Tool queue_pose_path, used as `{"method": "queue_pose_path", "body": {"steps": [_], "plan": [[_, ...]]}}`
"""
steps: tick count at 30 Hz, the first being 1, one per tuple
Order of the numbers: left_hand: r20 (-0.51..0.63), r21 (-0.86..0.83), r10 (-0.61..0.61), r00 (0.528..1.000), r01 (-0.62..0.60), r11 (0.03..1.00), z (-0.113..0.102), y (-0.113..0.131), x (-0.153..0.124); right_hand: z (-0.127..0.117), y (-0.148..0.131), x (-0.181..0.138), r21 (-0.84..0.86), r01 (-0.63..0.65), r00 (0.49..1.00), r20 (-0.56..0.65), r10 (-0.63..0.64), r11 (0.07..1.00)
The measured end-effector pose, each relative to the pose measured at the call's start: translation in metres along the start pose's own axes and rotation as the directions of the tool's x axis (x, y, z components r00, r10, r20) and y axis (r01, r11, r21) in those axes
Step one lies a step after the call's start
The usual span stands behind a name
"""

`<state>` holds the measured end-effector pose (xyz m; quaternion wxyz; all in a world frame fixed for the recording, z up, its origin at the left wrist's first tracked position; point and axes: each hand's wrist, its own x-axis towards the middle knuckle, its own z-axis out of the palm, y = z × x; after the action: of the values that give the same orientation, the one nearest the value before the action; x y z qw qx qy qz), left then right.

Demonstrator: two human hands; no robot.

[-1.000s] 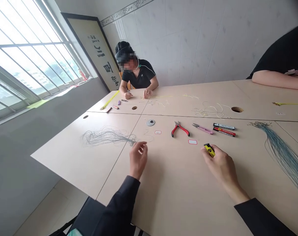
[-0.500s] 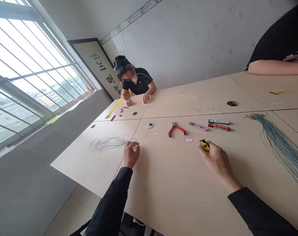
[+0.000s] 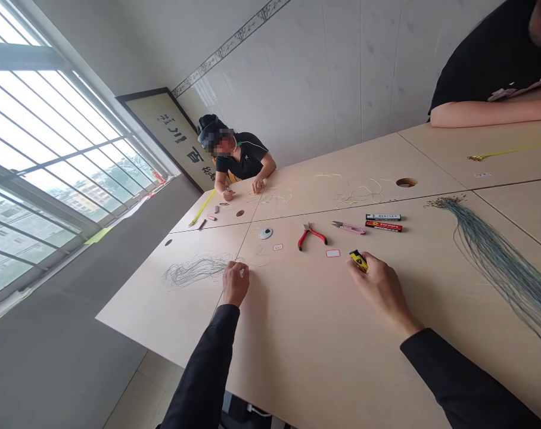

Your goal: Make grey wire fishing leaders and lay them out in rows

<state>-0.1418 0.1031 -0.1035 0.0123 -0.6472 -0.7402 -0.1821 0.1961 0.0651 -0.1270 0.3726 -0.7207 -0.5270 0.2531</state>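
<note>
My left hand is closed at the right end of a loose bundle of thin grey threads. A small whitish thing shows at its fingers; its kind is too small to tell, and whether the hand also grips the threads is hidden. My right hand is wrapped round a yellow lighter with a black top, held just above the table. Beyond the hands lie red-handled pliers, pink thread snips and a red-edged white label.
A black and white lighter box and a red one lie behind my right hand. At the right spreads a long bundle of blue-grey cords. Two co-workers sit across the table. Its top has round holes.
The view has shifted slightly, so the table things sit a little further left. Both hands keep their holds; the whitish thing at my left fingers shows less than before.
</note>
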Motion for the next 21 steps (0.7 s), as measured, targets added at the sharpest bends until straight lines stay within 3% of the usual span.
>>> {"method": "queue_pose_path", "body": {"steps": [21], "plan": [[0.081,0.043,-0.029,0.996,0.026,0.999,-0.0021,-0.0025,0.0071,0.0004,0.0020,0.0013,-0.003,-0.001,1.000,0.016,0.001,1.000]]}}
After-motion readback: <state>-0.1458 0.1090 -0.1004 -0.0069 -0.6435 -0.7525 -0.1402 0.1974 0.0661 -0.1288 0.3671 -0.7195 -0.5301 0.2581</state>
